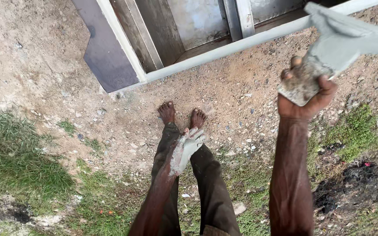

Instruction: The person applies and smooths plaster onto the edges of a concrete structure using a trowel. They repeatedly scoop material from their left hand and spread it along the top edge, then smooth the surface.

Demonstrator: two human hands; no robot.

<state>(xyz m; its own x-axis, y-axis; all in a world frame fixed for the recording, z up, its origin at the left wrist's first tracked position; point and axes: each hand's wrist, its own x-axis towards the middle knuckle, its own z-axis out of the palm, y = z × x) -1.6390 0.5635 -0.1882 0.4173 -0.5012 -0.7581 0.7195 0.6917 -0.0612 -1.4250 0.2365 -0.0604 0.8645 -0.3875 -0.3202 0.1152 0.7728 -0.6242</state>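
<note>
My right hand (305,98) is raised at the upper right, shut on the handle end of a plaster-caked trowel (333,48). Its grey blade points up and right over the white frame edge (224,48). My left hand (187,148) hangs lower in the middle, smeared with pale grey plaster, fingers spread and holding nothing. It hovers above my legs in dark trousers. My bare feet (182,114) stand on sandy ground just below the frame.
A white-framed opening with a dark panel (106,52) lies ahead on the ground side. Grass (14,157) grows at the left, weeds and burnt black debris (359,179) at the right. Small stones litter the dirt (237,96).
</note>
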